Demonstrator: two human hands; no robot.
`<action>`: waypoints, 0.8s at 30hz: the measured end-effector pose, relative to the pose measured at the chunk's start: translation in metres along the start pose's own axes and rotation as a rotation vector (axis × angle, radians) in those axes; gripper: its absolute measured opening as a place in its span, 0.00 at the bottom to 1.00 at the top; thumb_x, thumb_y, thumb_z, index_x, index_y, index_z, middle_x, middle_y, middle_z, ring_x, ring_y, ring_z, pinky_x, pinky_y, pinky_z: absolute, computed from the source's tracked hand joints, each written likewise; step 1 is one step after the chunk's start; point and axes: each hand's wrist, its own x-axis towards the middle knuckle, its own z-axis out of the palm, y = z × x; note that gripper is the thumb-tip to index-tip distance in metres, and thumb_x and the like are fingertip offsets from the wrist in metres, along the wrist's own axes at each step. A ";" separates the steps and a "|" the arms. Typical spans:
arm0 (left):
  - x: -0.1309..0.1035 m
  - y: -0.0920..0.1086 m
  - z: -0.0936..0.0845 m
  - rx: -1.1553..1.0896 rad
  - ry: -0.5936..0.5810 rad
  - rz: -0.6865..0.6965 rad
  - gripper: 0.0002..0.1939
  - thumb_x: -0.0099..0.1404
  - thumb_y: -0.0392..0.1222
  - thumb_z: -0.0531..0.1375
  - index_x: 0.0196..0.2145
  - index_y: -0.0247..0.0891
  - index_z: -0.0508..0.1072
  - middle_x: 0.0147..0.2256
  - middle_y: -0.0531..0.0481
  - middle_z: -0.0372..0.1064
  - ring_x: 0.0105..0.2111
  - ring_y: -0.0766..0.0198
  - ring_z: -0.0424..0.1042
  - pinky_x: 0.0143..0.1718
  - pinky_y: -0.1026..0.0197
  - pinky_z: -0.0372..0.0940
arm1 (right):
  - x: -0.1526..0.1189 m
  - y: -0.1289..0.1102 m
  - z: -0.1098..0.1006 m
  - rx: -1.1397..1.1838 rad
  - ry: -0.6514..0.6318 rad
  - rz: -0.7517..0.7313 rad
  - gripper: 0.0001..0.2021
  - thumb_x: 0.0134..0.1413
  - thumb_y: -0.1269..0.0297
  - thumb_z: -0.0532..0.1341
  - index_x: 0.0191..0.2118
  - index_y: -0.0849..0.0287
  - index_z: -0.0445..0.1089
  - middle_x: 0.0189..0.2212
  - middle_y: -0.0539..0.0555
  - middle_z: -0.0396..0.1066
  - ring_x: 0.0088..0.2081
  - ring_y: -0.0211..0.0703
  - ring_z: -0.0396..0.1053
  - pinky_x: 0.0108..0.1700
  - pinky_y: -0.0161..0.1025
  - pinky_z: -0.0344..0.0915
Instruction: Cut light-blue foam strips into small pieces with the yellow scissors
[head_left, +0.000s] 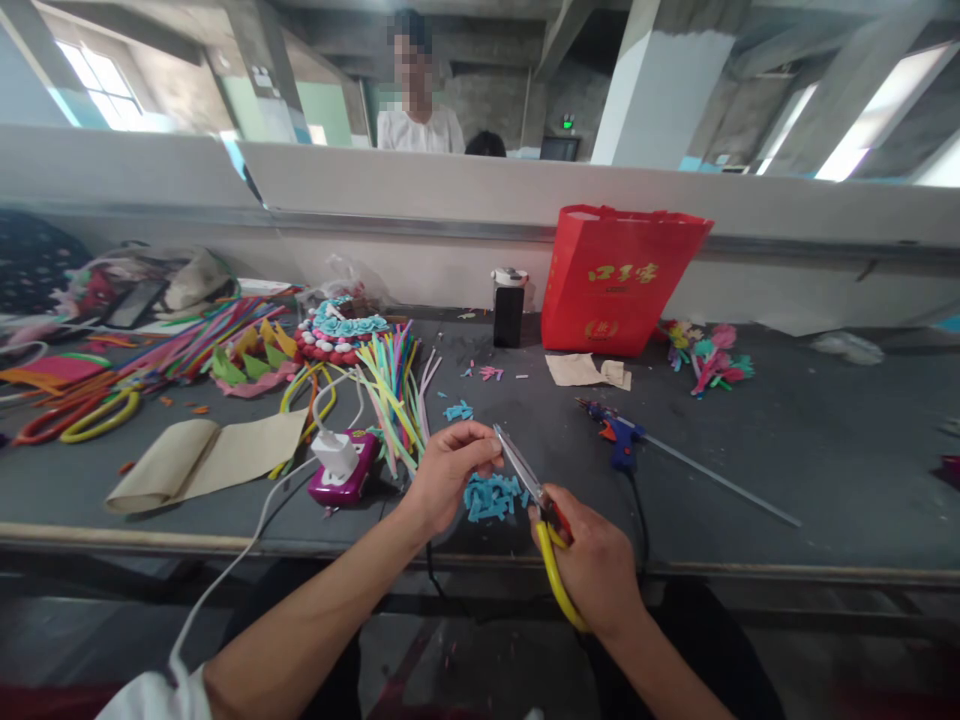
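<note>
My right hand [596,560] is closed round the red and yellow handles of a pair of scissors [519,465], whose blades point up and left. The blade tips are at the fingertips of my left hand [457,465]. Those fingers are pinched together, and whatever lies between them is too small to make out. Beneath both hands, a pile of short blue pieces [491,497] lies on the dark table. A smaller heap of blue pieces [458,411] is just beyond my left hand, with a few pink pieces [489,373] farther back.
A blue glue gun [622,440] with a long glue stick lies right of my hands. Left are a purple power socket [352,480] with a white plug, colourful pipe cleaners [397,390] and brown paper [217,455]. A red bag [622,280] and a phone [508,315] stand at the back.
</note>
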 end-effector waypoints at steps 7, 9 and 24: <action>0.000 -0.002 -0.002 -0.022 -0.012 -0.015 0.05 0.53 0.38 0.66 0.25 0.35 0.73 0.22 0.53 0.70 0.20 0.72 0.61 0.25 0.66 0.56 | -0.003 0.000 0.002 -0.014 -0.025 0.012 0.11 0.60 0.63 0.55 0.44 0.54 0.72 0.26 0.49 0.75 0.27 0.41 0.73 0.30 0.33 0.59; 0.000 -0.002 -0.002 -0.036 -0.011 -0.021 0.06 0.53 0.38 0.67 0.26 0.35 0.73 0.22 0.53 0.70 0.20 0.72 0.61 0.25 0.66 0.57 | -0.002 -0.001 0.002 0.007 -0.024 0.034 0.10 0.60 0.61 0.55 0.43 0.53 0.72 0.26 0.48 0.75 0.27 0.41 0.73 0.30 0.33 0.59; -0.003 -0.002 0.001 -0.053 -0.118 -0.142 0.05 0.50 0.37 0.65 0.24 0.36 0.71 0.17 0.55 0.65 0.18 0.72 0.59 0.22 0.66 0.52 | 0.015 -0.017 0.000 0.770 0.098 0.353 0.14 0.53 0.55 0.62 0.42 0.57 0.69 0.25 0.46 0.68 0.21 0.34 0.64 0.24 0.31 0.63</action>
